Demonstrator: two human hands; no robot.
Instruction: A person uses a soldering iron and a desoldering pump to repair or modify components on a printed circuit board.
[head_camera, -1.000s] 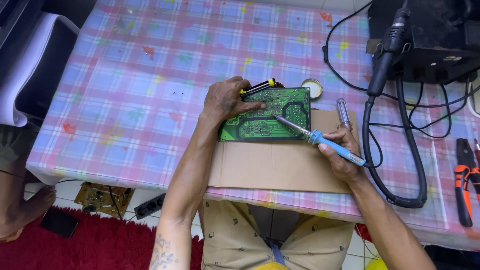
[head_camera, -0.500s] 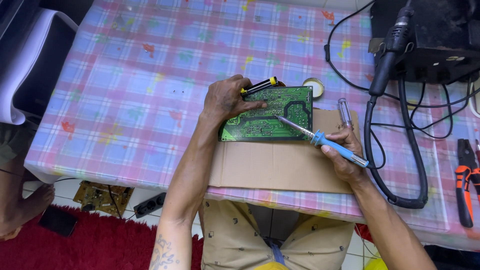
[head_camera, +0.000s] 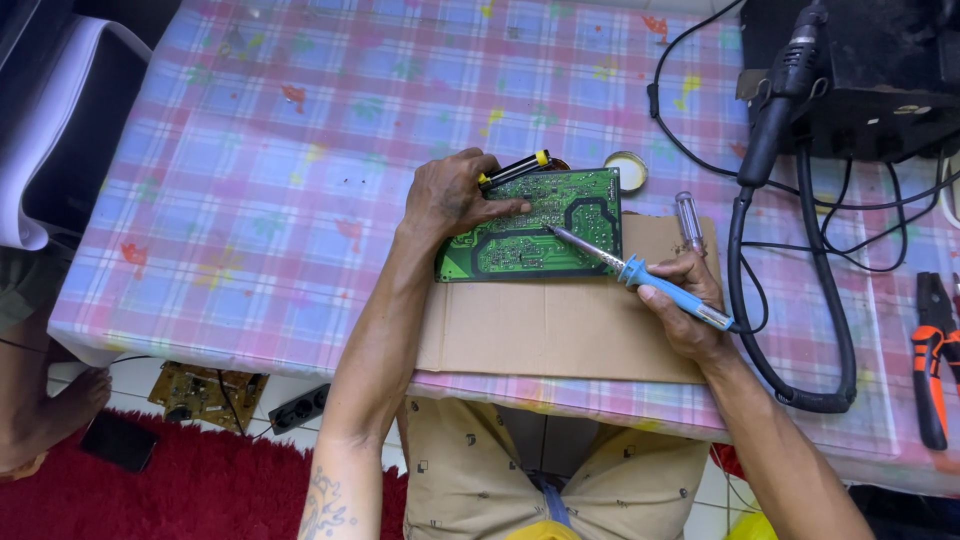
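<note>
- Left hand (head_camera: 455, 195) is pressing flat on the green circuit board (head_camera: 535, 225), fingers spread; the board looks light, stiff, fragile, best held by its edges.
- Right hand (head_camera: 690, 300) is clamping the blue soldering iron (head_camera: 640, 275), its tip touching the board.

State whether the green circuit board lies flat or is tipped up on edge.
Flat: the green circuit board lies solder side up on the cardboard sheet, pressed down by the left hand.

Left hand (head_camera: 455, 195) presses green circuit board (head_camera: 535, 225); right hand (head_camera: 690, 300) holds soldering iron (head_camera: 640, 273), tip seemingly touching.
</note>
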